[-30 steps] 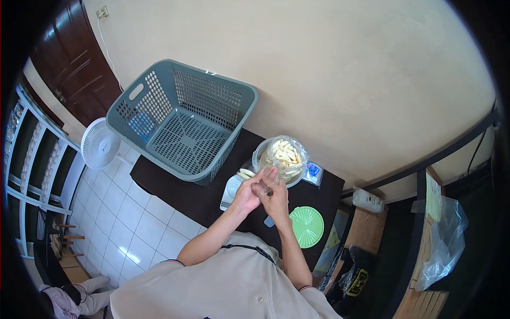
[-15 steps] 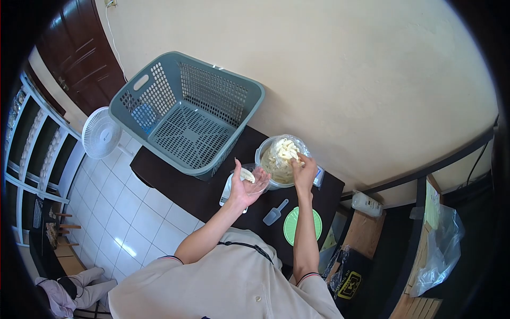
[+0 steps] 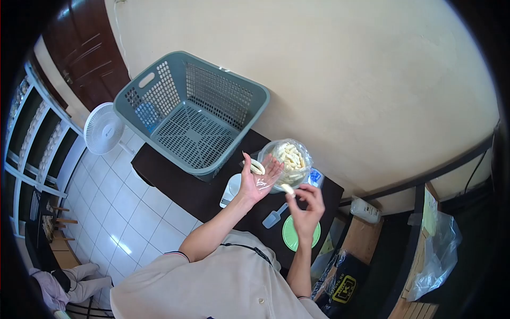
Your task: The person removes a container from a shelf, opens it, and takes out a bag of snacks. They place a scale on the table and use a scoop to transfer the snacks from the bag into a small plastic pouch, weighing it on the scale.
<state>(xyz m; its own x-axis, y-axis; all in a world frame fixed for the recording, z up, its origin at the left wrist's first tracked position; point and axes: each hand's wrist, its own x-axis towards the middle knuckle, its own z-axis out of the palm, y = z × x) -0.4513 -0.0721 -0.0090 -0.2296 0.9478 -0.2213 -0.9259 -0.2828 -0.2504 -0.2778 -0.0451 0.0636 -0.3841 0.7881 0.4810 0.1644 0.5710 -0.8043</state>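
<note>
My left hand (image 3: 256, 182) is palm up with a small clear plastic bag (image 3: 264, 183) across it. Pale curved snack pieces (image 3: 257, 167) lie in the bag by the thumb. Between thumb and fingertips, my right hand (image 3: 308, 212) pinches one pale snack piece (image 3: 288, 190). Just beyond both hands stands a round tub (image 3: 276, 187), lined with clear plastic and heaped with pale snack pieces (image 3: 291, 157). A white kitchen scale (image 3: 229, 192) sits left of my left hand. Near my right wrist are a blue-grey scoop (image 3: 274, 216) and a round green lid (image 3: 290, 234).
A large grey-green basket (image 3: 191, 133) stands on the dark table (image 3: 170, 178). Behind the tub lies a blue-and-white packet (image 3: 315, 177). A white fan (image 3: 103, 129) is at left, a shelf with a plastic bag (image 3: 435, 255) at right. Another person (image 3: 79, 284) is at lower left.
My right hand has moved from the tub down towards me with one snack piece. My left hand has shifted slightly right, with the bag still on it.
</note>
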